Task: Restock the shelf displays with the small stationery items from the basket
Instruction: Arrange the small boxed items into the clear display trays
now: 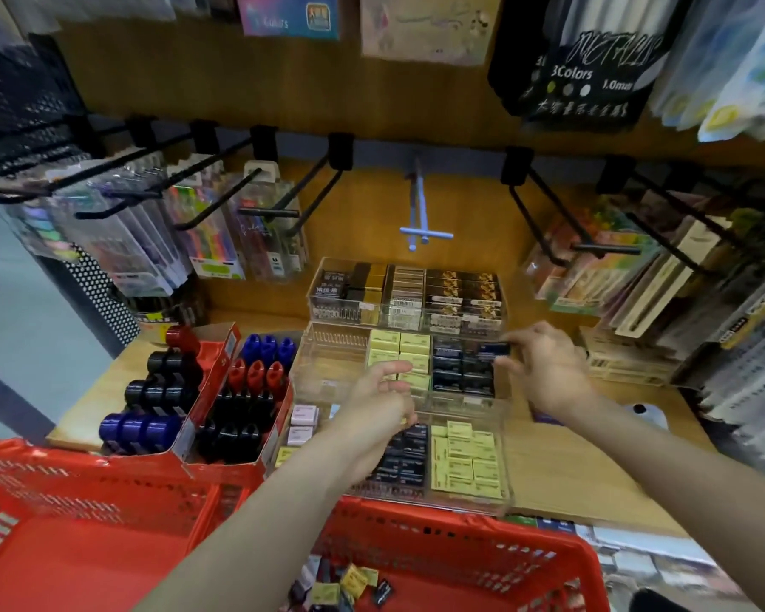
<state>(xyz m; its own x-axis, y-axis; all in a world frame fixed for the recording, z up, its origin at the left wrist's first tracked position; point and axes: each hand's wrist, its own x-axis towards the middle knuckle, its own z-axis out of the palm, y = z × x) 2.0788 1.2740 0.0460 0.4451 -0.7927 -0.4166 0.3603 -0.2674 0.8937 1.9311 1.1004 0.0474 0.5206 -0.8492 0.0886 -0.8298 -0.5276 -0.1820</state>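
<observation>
Right hand (544, 368) pinches dark box (495, 348), slotting into tray (327, 346) right column; left hand (383, 393) loosely curled, empty, steadying nearby.

Head view looks forward and down, close over the shelf (592, 470); edges seem blurred.

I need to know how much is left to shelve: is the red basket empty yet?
Not empty. A few small yellow and dark boxes lie on the floor of the red basket.

Wooden shelf (592, 470) under clear trays (327, 368)
</observation>
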